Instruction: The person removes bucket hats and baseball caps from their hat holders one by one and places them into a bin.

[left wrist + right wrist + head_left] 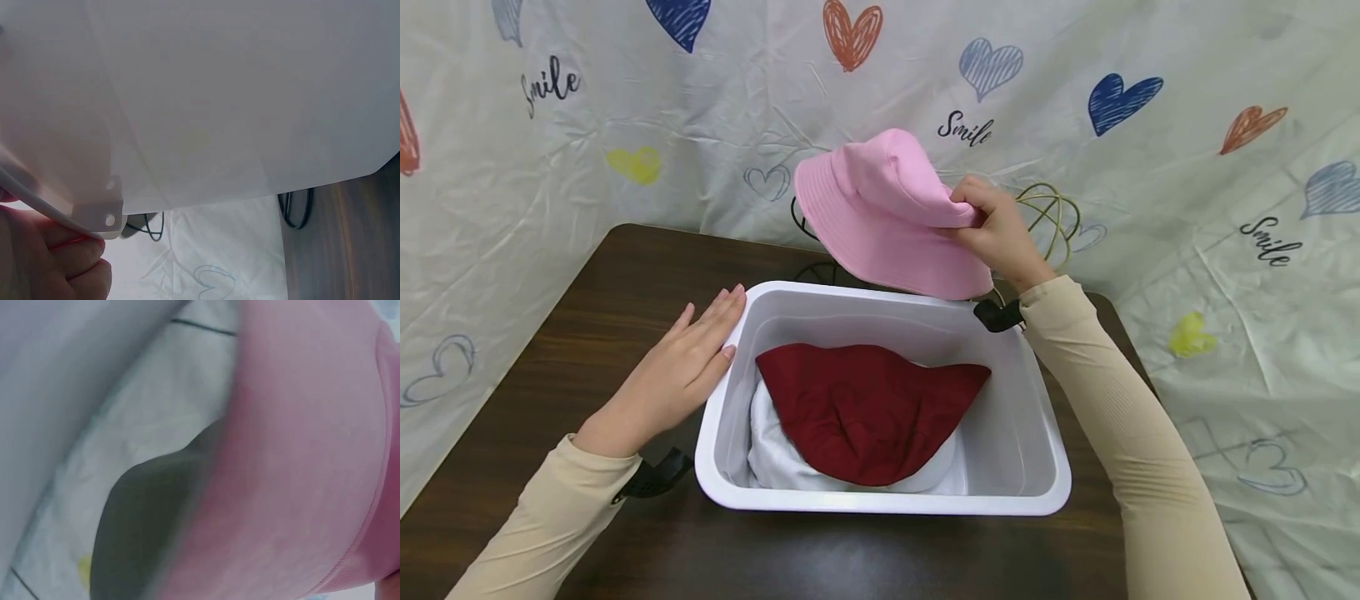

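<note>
My right hand [996, 225] pinches the brim of a pink bucket hat [880, 196] and holds it above the back rim of a white plastic tub [1052, 467]. The same pink hat [300, 444] fills much of the right wrist view. My left hand [681, 367] rests on the tub's left rim with its fingers stretched out. Inside the tub, a dark red bucket hat [872, 408] lies over a white hat-like cloth item [775, 446], which it partly hides. The left wrist view shows the tub's outer wall [219, 112] close up.
Behind the tub, a gold wire frame [1051, 212] and dark wire loops [816, 271] stand at the table's back, partly hidden by the pink hat. A dark grey-green shape [144, 525] shows beside the hat. The brown table [647, 258] meets a heart-printed curtain [715, 125].
</note>
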`<state>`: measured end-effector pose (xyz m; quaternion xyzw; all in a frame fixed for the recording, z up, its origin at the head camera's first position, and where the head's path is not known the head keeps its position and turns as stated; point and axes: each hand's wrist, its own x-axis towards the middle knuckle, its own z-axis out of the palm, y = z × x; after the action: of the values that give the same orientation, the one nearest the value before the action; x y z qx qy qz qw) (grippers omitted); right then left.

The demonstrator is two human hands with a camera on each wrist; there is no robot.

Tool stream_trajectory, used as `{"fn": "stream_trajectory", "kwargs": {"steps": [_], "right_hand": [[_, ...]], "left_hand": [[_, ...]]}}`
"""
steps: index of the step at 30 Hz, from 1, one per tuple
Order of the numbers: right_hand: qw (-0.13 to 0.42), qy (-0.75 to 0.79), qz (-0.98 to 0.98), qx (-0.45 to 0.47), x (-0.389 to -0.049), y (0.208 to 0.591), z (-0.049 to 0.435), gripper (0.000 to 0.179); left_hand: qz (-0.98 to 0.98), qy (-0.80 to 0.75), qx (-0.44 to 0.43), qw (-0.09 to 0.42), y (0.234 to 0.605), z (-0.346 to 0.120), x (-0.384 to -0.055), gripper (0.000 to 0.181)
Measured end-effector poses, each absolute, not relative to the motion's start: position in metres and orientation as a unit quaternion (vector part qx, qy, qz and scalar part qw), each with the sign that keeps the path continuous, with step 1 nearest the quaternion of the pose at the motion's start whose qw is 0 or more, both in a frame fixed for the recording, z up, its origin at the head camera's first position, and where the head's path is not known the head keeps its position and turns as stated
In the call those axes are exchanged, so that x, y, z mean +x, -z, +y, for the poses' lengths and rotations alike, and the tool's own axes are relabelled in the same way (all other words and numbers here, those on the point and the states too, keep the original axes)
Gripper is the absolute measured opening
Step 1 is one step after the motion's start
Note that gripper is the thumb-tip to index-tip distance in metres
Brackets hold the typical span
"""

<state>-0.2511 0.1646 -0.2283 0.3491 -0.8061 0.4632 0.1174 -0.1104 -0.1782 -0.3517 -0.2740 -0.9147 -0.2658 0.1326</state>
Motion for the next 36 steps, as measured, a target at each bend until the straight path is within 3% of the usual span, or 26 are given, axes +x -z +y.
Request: {"fn": "stream_trajectory", "kwargs": {"steps": [6, 11, 22, 36], "right_hand": [[0.053, -0.477, -0.786, 0.389, -0.243, 0.229, 0.165, 0.022], [0.044, -0.410, -0.779, 0.473, -0.236, 0.235, 0.160, 0.025], [-0.034, -0.307, -0.777, 0.548, -0.215, 0.246, 0.158, 0.020], [-0.072, -0.183, -0.757, 0.623, -0.188, 0.267, 0.159, 0.018]], "left_hand": [[-0.915, 0.265, -0.274, 0.134, 0.354, -0.179, -0.111, 0.058], [-0.914, 0.268, -0.275, 0.135, 0.353, -0.179, -0.111, 0.059], [-0.917, 0.245, -0.280, 0.141, 0.350, -0.179, -0.111, 0.058], [-0.917, 0.239, -0.284, 0.144, 0.351, -0.179, -0.113, 0.056]]}}
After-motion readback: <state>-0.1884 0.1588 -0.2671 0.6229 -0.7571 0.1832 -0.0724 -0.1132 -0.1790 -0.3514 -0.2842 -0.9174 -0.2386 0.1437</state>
